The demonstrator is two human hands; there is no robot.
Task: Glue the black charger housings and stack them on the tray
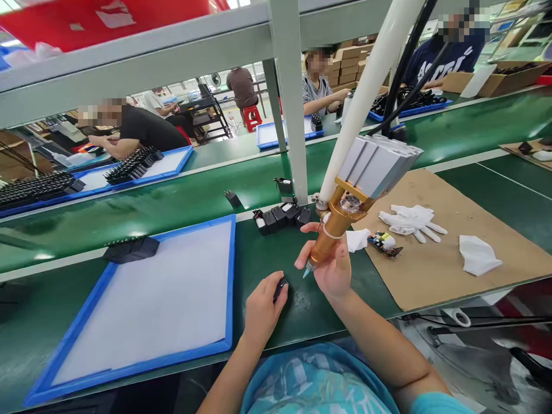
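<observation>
My left hand (261, 307) is closed round a small black plastic part (280, 287) and presses it onto the green bench. My right hand (331, 265) grips the gold barrel of a hanging dispenser tool (332, 233). The tool's blue-green tip points down and left, close to the black part. Above the barrel sits a grey block with a white tube and black cables rising out of view.
A blue-edged white tray (142, 305) lies at left with black parts (131, 249) on its far corner. More black parts (282, 217) sit by a grey post. Brown cardboard (444, 259) at right holds white gloves (411, 221), a cloth and a circuit board. Other people work across the conveyor.
</observation>
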